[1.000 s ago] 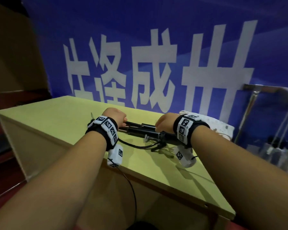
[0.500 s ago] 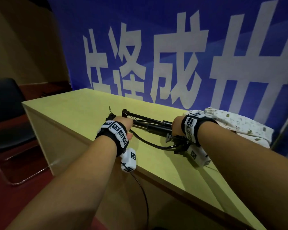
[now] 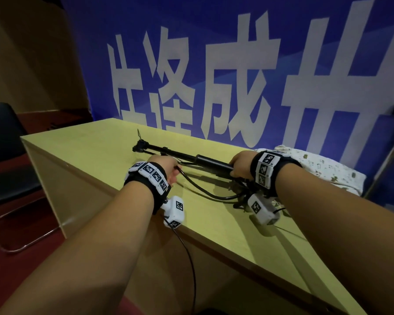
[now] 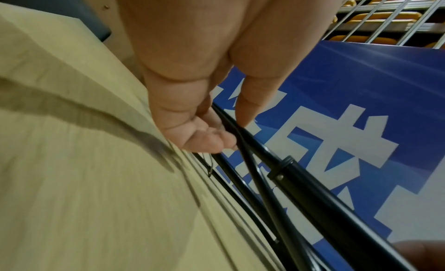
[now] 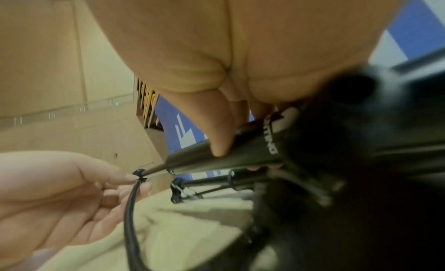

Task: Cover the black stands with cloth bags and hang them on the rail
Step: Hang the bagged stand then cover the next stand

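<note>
Lying on one table [image 3: 82, 142] — one black stand [image 3: 205, 160], right hand [image 3: 240, 163] gripping, left hand [image 3: 166, 168] pinching its cable [image 3: 205, 193].

Folded black stand [image 3: 200, 160] lies lengthwise on table, patterned cloth bag [image 3: 323, 169] beside.

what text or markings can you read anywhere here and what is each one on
"成": large white character on the blue banner behind the table; its neighbours are cut off or partly hidden, not surely readable.
"TING": end of a white word printed on the black stand, its start hidden by the right hand.
Black-and-white square code markers on both wristbands: no readable text.
</note>
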A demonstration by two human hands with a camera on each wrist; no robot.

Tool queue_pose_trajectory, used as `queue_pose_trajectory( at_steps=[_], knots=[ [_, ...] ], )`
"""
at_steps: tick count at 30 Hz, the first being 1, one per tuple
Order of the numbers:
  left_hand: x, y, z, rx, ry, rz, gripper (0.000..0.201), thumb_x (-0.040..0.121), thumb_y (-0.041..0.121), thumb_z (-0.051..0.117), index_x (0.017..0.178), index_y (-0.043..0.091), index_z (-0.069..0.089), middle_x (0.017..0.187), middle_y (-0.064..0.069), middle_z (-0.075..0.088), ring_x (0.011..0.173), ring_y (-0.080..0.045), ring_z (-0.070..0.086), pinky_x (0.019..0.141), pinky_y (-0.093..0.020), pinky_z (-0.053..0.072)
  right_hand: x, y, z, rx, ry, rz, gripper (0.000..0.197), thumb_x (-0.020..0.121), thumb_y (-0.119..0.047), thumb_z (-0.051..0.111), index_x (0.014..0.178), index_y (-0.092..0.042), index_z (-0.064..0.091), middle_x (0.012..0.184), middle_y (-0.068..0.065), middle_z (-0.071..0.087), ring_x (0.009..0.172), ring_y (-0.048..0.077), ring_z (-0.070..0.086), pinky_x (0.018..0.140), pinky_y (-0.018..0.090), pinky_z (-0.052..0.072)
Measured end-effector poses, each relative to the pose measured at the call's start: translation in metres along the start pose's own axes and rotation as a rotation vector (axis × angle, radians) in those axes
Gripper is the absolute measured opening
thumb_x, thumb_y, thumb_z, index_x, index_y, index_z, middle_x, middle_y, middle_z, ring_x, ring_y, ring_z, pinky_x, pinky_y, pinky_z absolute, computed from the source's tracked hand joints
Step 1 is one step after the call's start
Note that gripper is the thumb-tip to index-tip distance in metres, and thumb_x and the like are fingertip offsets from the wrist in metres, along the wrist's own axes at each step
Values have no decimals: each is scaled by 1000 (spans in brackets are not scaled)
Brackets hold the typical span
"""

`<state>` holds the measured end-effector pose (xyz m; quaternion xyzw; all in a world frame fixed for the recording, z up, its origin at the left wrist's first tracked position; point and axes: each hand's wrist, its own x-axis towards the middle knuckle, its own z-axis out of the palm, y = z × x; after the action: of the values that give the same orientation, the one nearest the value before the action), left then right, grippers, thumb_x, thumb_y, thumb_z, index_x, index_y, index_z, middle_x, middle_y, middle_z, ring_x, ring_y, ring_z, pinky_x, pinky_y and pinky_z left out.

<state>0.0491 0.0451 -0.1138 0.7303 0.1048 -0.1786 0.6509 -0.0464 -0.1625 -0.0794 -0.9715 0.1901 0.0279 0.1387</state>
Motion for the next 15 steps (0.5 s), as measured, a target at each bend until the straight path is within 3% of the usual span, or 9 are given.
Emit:
queue_pose_trajectory(
  at_steps=[2,5,7,9,11,15],
  knots=[
    [-10,8,1,-45,25,62,29,104,10,50,81,6,65,64,-4,58,55,-15,51,46,-23,44,-10,-1,-8,5,38,-13,44,110,-36,54,142,-7,64,140,13,66,129,31,62,112,42,51],
    [-31,28,5,-143,-17,195,24,104,5,51,85,4,66,78,-4,64,61,-12,58,64,-29,55,-24,1,-26,79,88,-55,47,107,-43,59,140,-10,66,132,11,68,122,30,64,109,45,53],
    [-44,42,9,-198,-40,263,20,103,5,51,88,7,64,85,-4,67,68,-12,60,76,-33,58,-31,6,-39,167,128,-61,45,104,-45,65,133,-12,69,124,10,71,113,28,67,100,42,56],
    [-54,60,13,-216,-63,317,16,103,8,52,93,11,64,89,-2,69,72,-12,62,83,-36,58,-37,12,-50,278,155,-54,41,100,-47,70,126,-15,71,111,7,72,97,22,66,82,36,55],
    [-68,76,20,-220,-84,371,16,103,11,52,91,15,63,89,-1,69,74,-13,61,82,-36,58,-46,19,-62,358,198,-51,40,98,-49,73,122,-17,71,100,5,70,84,18,63,69,30,51],
    [-100,102,39,-224,-139,478,13,103,9,52,107,18,60,83,-1,68,67,-14,58,67,-32,54,-66,37,-83,440,275,-44,41,97,-55,71,117,-20,70,90,4,65,75,17,60,62,29,49]
  ],
)
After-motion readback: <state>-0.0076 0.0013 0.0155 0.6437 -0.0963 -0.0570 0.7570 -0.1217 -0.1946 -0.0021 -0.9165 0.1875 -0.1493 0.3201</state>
